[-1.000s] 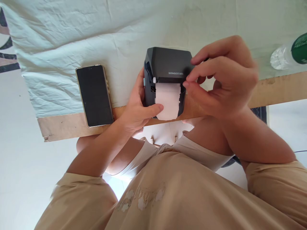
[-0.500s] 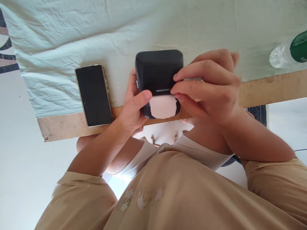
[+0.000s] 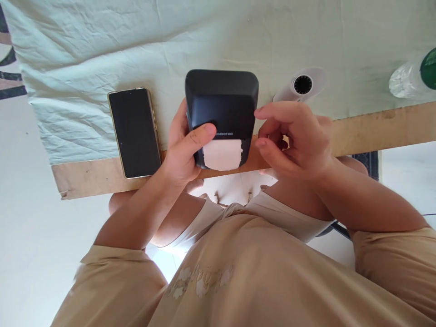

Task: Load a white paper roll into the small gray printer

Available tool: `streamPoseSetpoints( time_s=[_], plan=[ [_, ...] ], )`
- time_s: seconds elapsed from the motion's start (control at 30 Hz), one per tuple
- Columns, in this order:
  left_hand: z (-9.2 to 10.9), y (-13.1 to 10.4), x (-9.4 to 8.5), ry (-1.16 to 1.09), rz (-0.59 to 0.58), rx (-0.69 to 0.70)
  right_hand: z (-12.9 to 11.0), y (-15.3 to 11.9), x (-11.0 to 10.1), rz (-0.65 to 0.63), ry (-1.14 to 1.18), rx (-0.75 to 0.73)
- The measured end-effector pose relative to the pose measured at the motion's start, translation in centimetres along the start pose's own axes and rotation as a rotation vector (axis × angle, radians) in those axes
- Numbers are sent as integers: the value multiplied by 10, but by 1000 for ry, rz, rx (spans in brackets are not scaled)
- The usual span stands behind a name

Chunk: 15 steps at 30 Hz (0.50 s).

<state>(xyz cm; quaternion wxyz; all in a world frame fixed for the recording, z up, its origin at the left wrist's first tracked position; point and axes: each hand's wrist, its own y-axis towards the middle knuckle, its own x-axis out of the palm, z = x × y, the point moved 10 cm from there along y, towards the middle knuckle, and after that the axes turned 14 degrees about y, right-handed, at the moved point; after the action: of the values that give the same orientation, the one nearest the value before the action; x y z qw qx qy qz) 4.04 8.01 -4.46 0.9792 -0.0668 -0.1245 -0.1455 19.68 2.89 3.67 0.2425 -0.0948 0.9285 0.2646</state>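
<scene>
Printer (image 3: 223, 106): likely stiff; hold its sides
Left grip (image 3: 183, 152) clamped on it, right grip (image 3: 301, 141) apart, beside it; paper (image 3: 223, 155) looks tearable.

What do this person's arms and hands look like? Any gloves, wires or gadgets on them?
The left hand and right hand are bare: no glove, ring, watch or cable shows. The loose tan left sleeve and right sleeve end around the elbows, leaving the forearms uncovered. Both match the tan shirt, which has a pale floral pattern.
</scene>
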Motion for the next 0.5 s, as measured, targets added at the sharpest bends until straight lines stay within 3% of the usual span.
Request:
streamPoseSetpoints(
  time_s=[0.3, 0.5],
  plan=[
    [13, -12, 15, -29, -60, -4, 23, 4, 14, -12, 377, 286],
    [11, -13, 12, 15, 35, -24, 26, 4, 12, -3, 304, 281]
  ],
)
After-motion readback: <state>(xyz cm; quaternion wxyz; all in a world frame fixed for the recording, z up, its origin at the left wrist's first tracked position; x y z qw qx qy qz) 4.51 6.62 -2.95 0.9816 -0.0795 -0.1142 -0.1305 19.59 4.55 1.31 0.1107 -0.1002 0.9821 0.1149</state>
